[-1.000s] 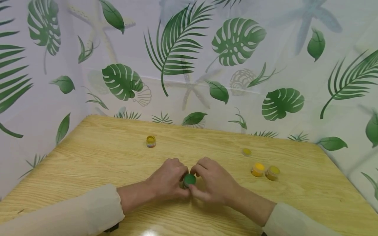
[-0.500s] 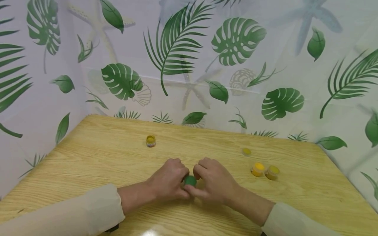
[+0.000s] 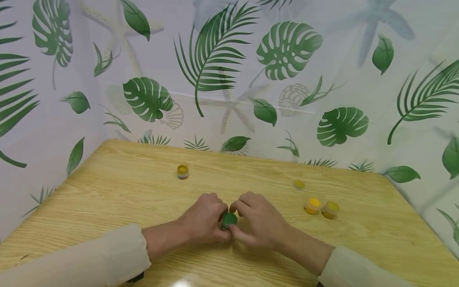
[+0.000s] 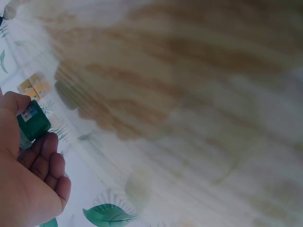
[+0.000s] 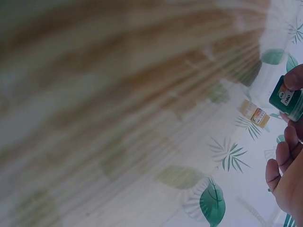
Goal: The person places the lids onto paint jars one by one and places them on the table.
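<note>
Head view, hands: left hand [image 3: 202, 219] and right hand [image 3: 259, 221] meet at the middle of the wooden table [image 3: 107, 191], fingers of both curled round a small green pot [image 3: 229, 219] held between their tips.
Head view, far side: a lone yellow pot [image 3: 183, 172] stands well beyond the left fingers, apart from them.
Head view, right side: two yellow pots [image 3: 312, 206] sit touching each other, off to the outside of the right fingers; a small yellow lid [image 3: 299, 184] lies beyond them, apart.
Head view, path: nothing lies between the fingers and these pots; only bare tabletop.
Head view, backdrop: leaf-print curtain [image 3: 287, 59] walls the table on the far side and both flanks.

Left wrist view, grasp: thumb and curled fingers [image 4: 45, 158] pinch the green pot [image 4: 33, 124], its label facing the camera.
Left wrist view, beyond: the two yellow pots [image 4: 34, 86] show past the thumb tip, blurred; the rest is blurred table grain.

Right wrist view, grasp: a fingertip [image 5: 294, 78] presses the green pot [image 5: 286, 99] from above; the other fingers curl beneath it.
Right wrist view, beyond: the lone yellow pot [image 5: 254, 112] lies past the green one, against the curtain [image 5: 213, 203].
</note>
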`<state>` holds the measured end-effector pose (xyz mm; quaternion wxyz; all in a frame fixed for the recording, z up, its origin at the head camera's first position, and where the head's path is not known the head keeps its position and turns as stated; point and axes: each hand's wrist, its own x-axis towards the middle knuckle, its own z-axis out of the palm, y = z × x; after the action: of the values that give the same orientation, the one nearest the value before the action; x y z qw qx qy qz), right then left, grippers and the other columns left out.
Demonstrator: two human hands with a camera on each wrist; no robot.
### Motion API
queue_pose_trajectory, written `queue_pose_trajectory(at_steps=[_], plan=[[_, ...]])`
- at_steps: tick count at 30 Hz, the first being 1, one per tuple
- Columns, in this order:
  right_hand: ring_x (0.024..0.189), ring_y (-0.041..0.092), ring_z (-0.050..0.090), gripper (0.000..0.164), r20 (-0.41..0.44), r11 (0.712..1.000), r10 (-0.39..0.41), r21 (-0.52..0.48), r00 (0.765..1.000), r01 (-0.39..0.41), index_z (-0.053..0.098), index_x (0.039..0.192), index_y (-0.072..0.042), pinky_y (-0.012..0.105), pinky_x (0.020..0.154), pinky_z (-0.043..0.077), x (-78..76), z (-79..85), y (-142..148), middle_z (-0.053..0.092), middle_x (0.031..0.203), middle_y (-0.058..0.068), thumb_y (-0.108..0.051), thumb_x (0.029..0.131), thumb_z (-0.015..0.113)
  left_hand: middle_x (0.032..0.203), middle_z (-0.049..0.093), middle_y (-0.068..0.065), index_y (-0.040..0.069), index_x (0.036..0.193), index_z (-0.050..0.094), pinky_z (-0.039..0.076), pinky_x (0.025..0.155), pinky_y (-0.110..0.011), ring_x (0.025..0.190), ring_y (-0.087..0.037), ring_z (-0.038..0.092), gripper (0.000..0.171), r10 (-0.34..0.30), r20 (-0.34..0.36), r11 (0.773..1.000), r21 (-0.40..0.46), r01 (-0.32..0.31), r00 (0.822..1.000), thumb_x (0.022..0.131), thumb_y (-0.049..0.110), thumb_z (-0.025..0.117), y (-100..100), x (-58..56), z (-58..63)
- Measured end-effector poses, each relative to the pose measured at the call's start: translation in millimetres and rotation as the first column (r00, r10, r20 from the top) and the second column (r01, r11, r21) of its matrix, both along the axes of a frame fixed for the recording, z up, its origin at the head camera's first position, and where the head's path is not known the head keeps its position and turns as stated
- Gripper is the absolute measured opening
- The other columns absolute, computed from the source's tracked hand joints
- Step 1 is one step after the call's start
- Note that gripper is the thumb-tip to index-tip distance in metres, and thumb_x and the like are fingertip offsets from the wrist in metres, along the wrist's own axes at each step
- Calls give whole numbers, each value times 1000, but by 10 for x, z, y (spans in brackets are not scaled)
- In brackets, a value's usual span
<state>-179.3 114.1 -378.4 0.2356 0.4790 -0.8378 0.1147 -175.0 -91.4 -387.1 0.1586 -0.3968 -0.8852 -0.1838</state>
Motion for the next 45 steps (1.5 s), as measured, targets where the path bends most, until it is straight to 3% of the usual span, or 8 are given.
queue_pose_trajectory(at_steps=[14,23,29,32,35,39,41,45], plan=[[72,9,45,22,-3,999,-33,36,999,34,59,85,-17,24,65,39,16,5,-38,51,78,-7,-36,78,69,53,35,15,21,57,46,31,61,-18,54,-2,30,34,-22,-24,1000,-8,22,999,68,29,77,4,7,4],[66,6,40,25,50,997,-60,59,997,57,54,77,-17,24,64,39,22,-22,-63,46,71,-10,-38,80,68,52,37,16,21,56,47,34,64,-19,55,-2,32,35,-18,56,998,-56,21,998,72,30,77,13,32,38],[52,0,23,44,123,996,-64,64,990,56,41,58,-19,19,57,28,34,-22,-75,28,57,-15,-41,86,67,53,40,15,20,58,51,32,61,-18,55,-2,35,32,-23,61,996,-86,28,998,70,34,78,29,31,19],[49,-2,21,53,160,996,-64,67,985,54,37,54,-20,18,55,28,30,-15,-72,25,54,-15,-48,92,62,54,42,15,20,59,51,32,60,-18,56,-2,36,33,-23,61,996,-88,28,998,70,37,78,26,25,19],[53,-1,30,47,196,996,-82,59,977,72,49,62,-19,18,55,33,29,0,-52,38,58,-13,-53,93,59,54,43,15,20,59,52,32,60,-17,56,-2,36,33,-27,63,998,-53,30,998,69,36,78,13,14,14],[71,5,48,28,184,997,-68,46,981,60,65,91,-15,22,64,45,27,20,-20,58,81,-5,-43,87,64,55,43,16,19,62,54,34,62,-18,57,-2,37,29,-23,42,1000,-7,23,999,69,33,79,-1,1,1],[78,8,51,28,148,999,-35,46,988,29,66,99,-13,24,69,47,23,21,-16,59,87,-3,-36,83,67,56,41,16,20,63,55,34,63,-19,57,-1,35,26,-23,24,1000,-3,23,999,69,32,77,-4,-4,-5],[78,8,49,27,92,999,14,40,996,-18,66,98,-13,24,70,46,19,17,-27,57,85,-4,-31,79,69,54,35,17,20,61,52,34,62,-18,53,0,30,27,-39,1,999,8,39,999,69,31,75,1,-9,-7]])
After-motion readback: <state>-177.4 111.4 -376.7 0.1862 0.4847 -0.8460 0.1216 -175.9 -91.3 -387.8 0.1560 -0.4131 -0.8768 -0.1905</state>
